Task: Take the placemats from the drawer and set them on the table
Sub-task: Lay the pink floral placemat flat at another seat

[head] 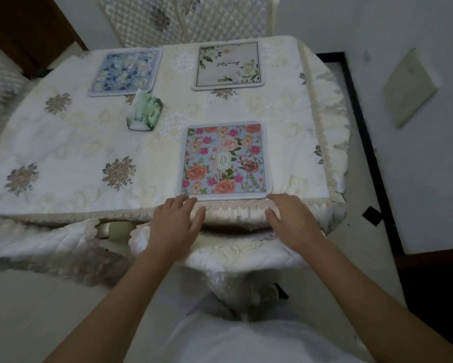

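Observation:
Three square placemats lie flat on the table [63, 153], which is covered by a white embroidered cloth. A pink-and-orange floral placemat [224, 159] sits at the near edge, a blue floral placemat [126, 70] at the far left, and a cream placemat with white flowers [228, 64] at the far right. My left hand [177, 221] and my right hand [289, 216] rest with straight fingers at the table's near edge, their fingertips touching the lower corners of the pink floral placemat. Neither hand holds anything. No drawer is in view.
A green-and-white tissue pack [144, 112] stands near the blue placemat. A chair with a quilted cover [183, 19] is behind the table, and another covered chair seat [233, 247] lies under my hands. A pale flat board [408, 90] lies on the floor at the right.

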